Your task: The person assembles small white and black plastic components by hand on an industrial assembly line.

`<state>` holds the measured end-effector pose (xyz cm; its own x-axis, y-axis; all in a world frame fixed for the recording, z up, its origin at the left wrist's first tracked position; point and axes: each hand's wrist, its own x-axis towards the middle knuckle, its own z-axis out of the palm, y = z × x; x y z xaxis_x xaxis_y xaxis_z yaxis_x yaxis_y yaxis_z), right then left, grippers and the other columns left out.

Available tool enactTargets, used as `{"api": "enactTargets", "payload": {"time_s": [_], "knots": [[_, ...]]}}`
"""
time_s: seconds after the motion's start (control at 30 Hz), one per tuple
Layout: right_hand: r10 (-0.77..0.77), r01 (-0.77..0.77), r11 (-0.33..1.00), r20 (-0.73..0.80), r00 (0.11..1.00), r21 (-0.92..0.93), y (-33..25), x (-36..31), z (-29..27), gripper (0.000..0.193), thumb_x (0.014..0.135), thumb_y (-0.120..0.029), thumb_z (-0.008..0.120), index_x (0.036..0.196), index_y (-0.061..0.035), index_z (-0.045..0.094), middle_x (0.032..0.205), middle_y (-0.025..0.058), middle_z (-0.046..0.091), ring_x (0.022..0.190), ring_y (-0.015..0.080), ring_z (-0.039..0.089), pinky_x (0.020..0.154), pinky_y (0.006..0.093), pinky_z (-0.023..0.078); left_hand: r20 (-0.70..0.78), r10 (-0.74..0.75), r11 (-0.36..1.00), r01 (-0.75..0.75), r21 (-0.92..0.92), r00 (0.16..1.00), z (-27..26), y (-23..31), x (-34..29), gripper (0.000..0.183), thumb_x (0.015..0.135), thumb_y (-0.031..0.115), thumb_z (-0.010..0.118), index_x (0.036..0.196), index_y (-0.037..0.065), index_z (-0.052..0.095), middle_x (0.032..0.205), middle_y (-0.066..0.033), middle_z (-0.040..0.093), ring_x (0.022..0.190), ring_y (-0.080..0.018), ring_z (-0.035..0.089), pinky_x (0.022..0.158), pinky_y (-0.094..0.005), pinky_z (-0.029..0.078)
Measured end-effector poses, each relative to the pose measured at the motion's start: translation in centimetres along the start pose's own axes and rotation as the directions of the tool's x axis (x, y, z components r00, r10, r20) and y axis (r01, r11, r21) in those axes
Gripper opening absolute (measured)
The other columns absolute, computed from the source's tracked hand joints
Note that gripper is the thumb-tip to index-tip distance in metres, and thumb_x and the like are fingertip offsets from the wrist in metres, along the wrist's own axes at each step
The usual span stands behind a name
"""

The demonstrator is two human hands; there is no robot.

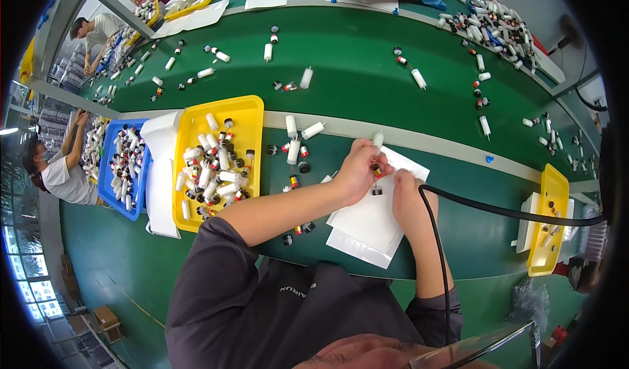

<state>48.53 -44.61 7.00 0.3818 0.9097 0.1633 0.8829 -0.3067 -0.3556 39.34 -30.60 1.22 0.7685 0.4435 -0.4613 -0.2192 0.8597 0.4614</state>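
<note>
My left hand [359, 175] is closed around a slim part with a white cylinder [378, 138] poking out above the fingers. A red, yellow and black piece [375, 168] shows at its fingertips, and a black cap [377, 190] hangs just below. Close on the right, my right hand [409, 195] has its fingers curled over white paper sheets [368, 221]; whatever it grips is hidden. The sheets lie in front of me on the green bench. Left of my hands lie loose white cylinders [293, 151] and black caps [303, 167].
At left, a yellow tray [257, 116] and a blue tray [142, 192] hold heaps of similar parts. More parts dot the green conveyor belt [354, 48]. A black cable [511, 213] crosses at right, before another yellow tray [540, 261]. Other people work around.
</note>
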Motion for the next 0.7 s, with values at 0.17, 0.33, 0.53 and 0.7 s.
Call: {"api": "enactTargets", "payload": {"time_s": [0.17,0.33,0.53,0.7], "knots": [[0.447,-0.285,0.688,-0.081,0.891,0.668,2.0,1.8,-0.4,0.016,0.097,-0.006,0.061,0.109,-0.0023,0.051,0.079,0.0097,0.065,0.067,0.0224,0.066,0.063,0.0323,0.053,-0.047,-0.104,0.995,0.104,0.010,0.994,0.9,0.4,-0.6,0.015,0.096,0.013,0.049,0.110,0.009,0.045,0.093,-0.0128,0.063,0.089,-0.0280,0.065,0.094,-0.0429,0.051],[0.158,-0.031,0.765,-0.140,0.977,0.643,-1.3,3.3,0.6,0.069,0.087,-0.001,0.070,0.142,-0.0054,0.029,0.100,0.0096,0.064,0.097,0.0192,0.063,0.097,0.0369,0.048,0.114,-0.141,0.977,0.157,-0.146,0.983,2.1,4.3,-0.5,0.042,0.102,0.023,0.041,0.135,-0.001,0.051,0.140,-0.0169,0.057,0.133,-0.0293,0.050,0.114,-0.0428,0.039],[0.232,-0.093,0.774,-0.144,0.962,0.627,-1.4,3.8,2.5,0.077,0.085,0.000,0.072,0.147,-0.0057,0.026,0.098,0.0097,0.065,0.099,0.0218,0.065,0.101,0.0399,0.046,0.251,-0.154,0.961,0.204,-0.188,0.956,2.3,5.2,0.0,0.046,0.102,0.020,0.039,0.141,-0.003,0.046,0.149,-0.0192,0.048,0.142,-0.0292,0.040,0.119,-0.0410,0.032],[0.313,-0.051,0.676,-0.224,0.923,0.735,0.4,3.6,3.9,0.069,0.086,0.000,0.070,0.143,-0.0001,0.031,0.096,0.0099,0.066,0.096,0.0201,0.066,0.093,0.0359,0.050,0.375,-0.178,0.984,0.161,0.077,0.910,1.9,4.7,0.6,0.049,0.101,0.014,0.036,0.145,-0.006,0.041,0.151,-0.0167,0.046,0.141,-0.0257,0.040,0.119,-0.0393,0.031]]}}
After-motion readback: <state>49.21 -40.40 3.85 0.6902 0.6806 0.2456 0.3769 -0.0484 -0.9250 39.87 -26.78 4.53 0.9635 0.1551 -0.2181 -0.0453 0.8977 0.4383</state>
